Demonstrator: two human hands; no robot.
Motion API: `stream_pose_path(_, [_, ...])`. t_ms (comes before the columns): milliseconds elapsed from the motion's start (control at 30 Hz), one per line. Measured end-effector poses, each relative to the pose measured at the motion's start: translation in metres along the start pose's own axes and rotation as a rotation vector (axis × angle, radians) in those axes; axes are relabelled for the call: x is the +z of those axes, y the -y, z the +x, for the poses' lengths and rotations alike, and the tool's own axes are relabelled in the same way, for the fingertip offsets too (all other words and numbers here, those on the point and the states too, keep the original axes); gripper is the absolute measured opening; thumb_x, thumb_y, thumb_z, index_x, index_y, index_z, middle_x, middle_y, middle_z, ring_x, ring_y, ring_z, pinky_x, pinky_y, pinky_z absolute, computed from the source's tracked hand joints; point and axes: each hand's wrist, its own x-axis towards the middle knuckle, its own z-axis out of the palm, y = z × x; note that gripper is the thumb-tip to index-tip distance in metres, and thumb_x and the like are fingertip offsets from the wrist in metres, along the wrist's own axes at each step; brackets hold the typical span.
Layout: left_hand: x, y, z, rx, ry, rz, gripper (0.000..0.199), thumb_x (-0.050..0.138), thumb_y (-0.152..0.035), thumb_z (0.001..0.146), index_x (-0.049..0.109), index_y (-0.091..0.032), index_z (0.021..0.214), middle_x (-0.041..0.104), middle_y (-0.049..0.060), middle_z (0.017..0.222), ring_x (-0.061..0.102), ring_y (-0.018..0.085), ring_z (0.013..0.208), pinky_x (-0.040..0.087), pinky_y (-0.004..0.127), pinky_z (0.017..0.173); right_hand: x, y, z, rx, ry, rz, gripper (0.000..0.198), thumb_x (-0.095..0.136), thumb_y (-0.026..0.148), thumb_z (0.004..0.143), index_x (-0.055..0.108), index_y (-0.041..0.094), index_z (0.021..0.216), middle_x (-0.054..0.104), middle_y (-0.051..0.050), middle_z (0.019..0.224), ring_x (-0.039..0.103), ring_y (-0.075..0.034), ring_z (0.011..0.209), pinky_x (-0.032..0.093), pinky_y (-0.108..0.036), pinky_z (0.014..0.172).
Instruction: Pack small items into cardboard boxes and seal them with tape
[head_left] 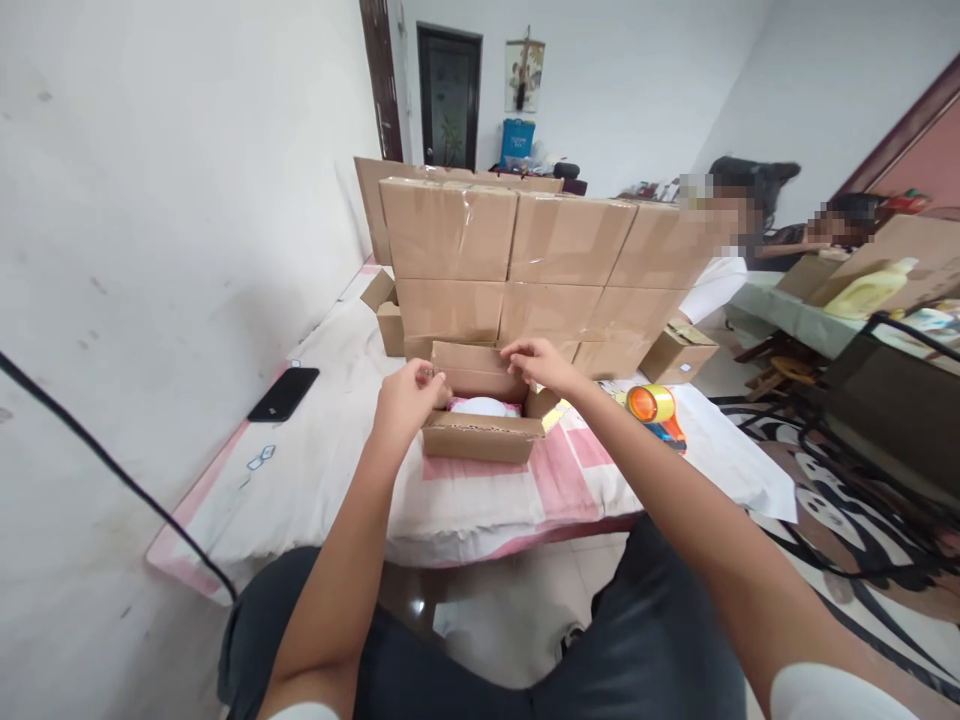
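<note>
In front of me stands a small open cardboard box (pixel 480 442) with its flaps up. Inside lies a white rounded thing (pixel 480 406) with something pink around it; its kind is unclear. My left hand (pixel 409 392) is closed at the box's left side, fingertips pinched at the flap edge. At the far right corner, my right hand (pixel 546 366) bends its fingers over the upright back flap (pixel 469 358). To the right, an orange and blue tape dispenser (pixel 667 432) holds a roll of yellow tape (pixel 651 402).
Taped cardboard boxes (pixel 450 235) are stacked like a wall just behind. A black phone (pixel 283 394) lies on the cloth-covered table (pixel 330 490) at left. Another small box (pixel 679 352) stands at right, near a co-worker's white sleeve (pixel 716 285). A black cable (pixel 112 465) crosses the left side.
</note>
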Motion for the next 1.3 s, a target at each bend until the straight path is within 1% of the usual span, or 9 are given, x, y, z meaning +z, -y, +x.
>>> stream_pose_path(100, [0.007,0.006,0.002,-0.008,0.047,0.009,0.022,0.057,-0.038,0.088,0.070,-0.022,0.094,0.074,0.002,0.087,0.070,0.020,0.082,0.053,0.029,0.080,-0.008,-0.008,-0.002,0.016,0.001,0.048,0.013,0.058,0.010,0.074,0.070,0.013,0.076,0.069,-0.003,0.067,0.058,-0.011,0.054,0.039,-0.019,0.043])
stream_pose_path(200, [0.013,0.013,0.006,-0.014,-0.068,0.053,0.022,0.057,-0.032,0.085,0.066,-0.019,0.101,0.072,0.008,0.106,0.067,0.024,0.102,0.050,0.034,0.094,-0.017,-0.019,-0.009,-0.019,-0.021,0.045,0.017,0.056,0.008,0.071,0.072,0.015,0.075,0.069,-0.001,0.066,0.059,-0.011,0.058,0.040,-0.017,0.046])
stream_pose_path(467, [0.023,0.023,0.004,0.083,0.040,0.068,0.029,0.059,-0.049,0.086,0.072,-0.024,0.089,0.066,0.008,0.132,0.056,0.030,0.127,0.042,0.042,0.109,-0.034,-0.037,-0.054,-0.200,-0.064,0.062,0.025,0.054,0.030,0.085,0.076,0.019,0.088,0.077,-0.005,0.100,0.068,-0.020,0.102,0.050,-0.038,0.101])
stream_pose_path(700, [0.027,0.031,0.000,0.067,0.146,-0.001,0.031,0.053,-0.047,0.087,0.071,-0.025,0.101,0.076,0.003,0.113,0.067,0.025,0.109,0.050,0.036,0.100,-0.025,-0.096,-0.086,-0.238,-0.133,0.083,0.059,0.051,0.041,0.092,0.046,0.030,0.150,0.036,-0.004,0.164,0.030,-0.022,0.153,0.018,-0.046,0.128])
stream_pose_path(900, [0.023,0.026,-0.008,0.019,0.156,-0.051,0.030,0.055,-0.052,0.081,0.071,-0.027,0.089,0.076,0.003,0.108,0.064,0.030,0.115,0.048,0.041,0.104,-0.007,-0.102,-0.098,-0.243,-0.012,0.061,0.079,0.058,0.045,0.091,0.023,0.034,0.161,0.020,-0.001,0.170,0.017,-0.024,0.158,0.013,-0.049,0.129])
stream_pose_path(1033, [0.018,0.034,-0.009,-0.108,0.133,-0.123,0.042,0.056,-0.064,0.076,0.058,-0.022,0.078,0.072,0.006,0.086,0.071,0.030,0.091,0.059,0.040,0.074,0.007,-0.106,-0.094,-0.223,-0.011,0.143,0.090,0.058,0.024,0.082,0.017,0.036,0.162,0.016,0.004,0.170,0.013,-0.023,0.159,0.017,-0.048,0.129])
stream_pose_path(1100, [0.019,0.039,-0.007,-0.158,0.096,-0.167,0.049,0.051,-0.069,0.079,0.058,-0.022,0.091,0.072,0.007,0.097,0.072,0.028,0.092,0.059,0.037,0.067,0.014,-0.113,-0.090,-0.192,-0.016,0.175,0.095,0.055,0.018,0.077,0.017,0.036,0.162,0.016,0.006,0.170,0.012,-0.021,0.159,0.012,-0.046,0.130])
stream_pose_path(1200, [0.027,0.047,-0.001,-0.129,0.140,-0.380,0.060,0.045,-0.072,0.086,0.058,-0.026,0.123,0.065,0.008,0.133,0.064,0.028,0.120,0.057,0.040,0.087,0.011,-0.119,-0.086,-0.159,0.010,0.214,0.091,0.050,0.018,0.079,0.017,0.033,0.162,0.013,0.006,0.171,0.007,-0.018,0.159,0.005,-0.043,0.131])
stream_pose_path(1300, [0.034,0.057,0.005,-0.159,0.228,-0.675,0.070,0.045,-0.078,0.084,0.063,-0.022,0.122,0.060,0.011,0.142,0.058,0.033,0.130,0.050,0.048,0.103,-0.015,-0.116,-0.090,-0.284,0.155,0.139,0.074,0.046,0.025,0.091,0.023,0.025,0.162,0.013,0.000,0.171,0.011,-0.020,0.159,0.007,-0.043,0.130])
